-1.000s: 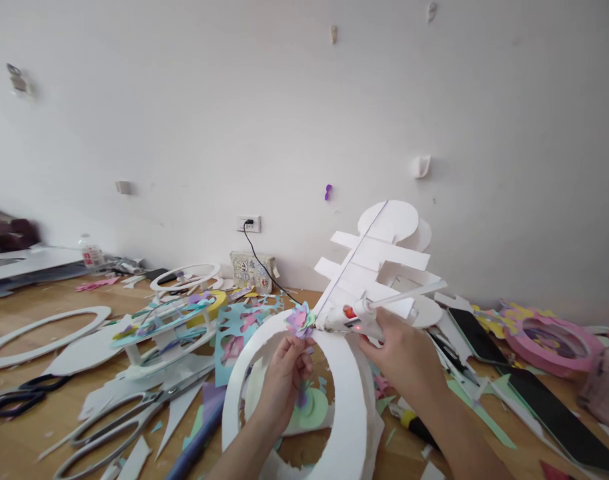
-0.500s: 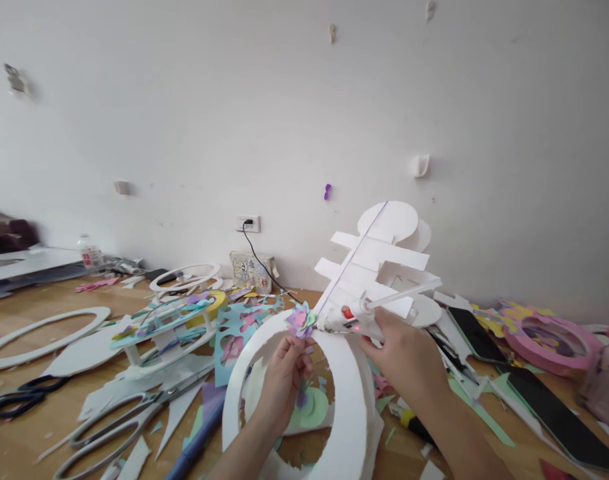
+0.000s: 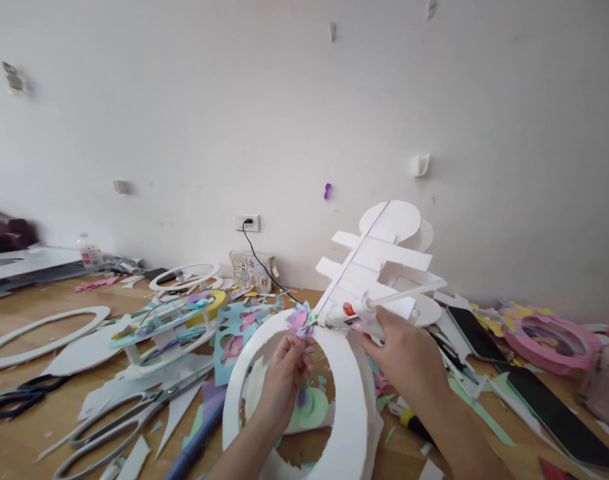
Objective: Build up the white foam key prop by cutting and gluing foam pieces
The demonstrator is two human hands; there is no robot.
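- My left hand point(image 3: 284, 373) is raised at about 6 o'clock in the view, fingers pinched closed on the stem of a small paper flower point(image 3: 300, 319) in pink, purple and mint; the bloom stands just above my fingertips.
- My right hand point(image 3: 404, 353) is closed around the grip of a white glue gun point(image 3: 351, 317), coming in from about 4 o'clock.
- Key relation: the gun's long axis runs roughly 3 to 9 o'clock, nozzle pointing left. The nozzle tip sits at the flower's right edge, touching or very nearly so; I cannot tell which.
- From the left hand the flower lies at 12 o'clock; from the right hand it lies at about 10 o'clock, past the gun. The left hand is the nearer one.
- A glue stick point(image 3: 409, 293) projects from the gun's rear toward 2 o'clock.
- Directly beneath both hands a white foam ring point(image 3: 351, 400) lies on the wooden floor point(image 3: 14, 440); the flower is held over its far rim, apart from it.
- Large scissors point(image 3: 114, 417) lie at 8 o'clock, well apart from both hands.
- A white foam-board stand point(image 3: 379, 260) rises behind the gun at 1 o'clock.
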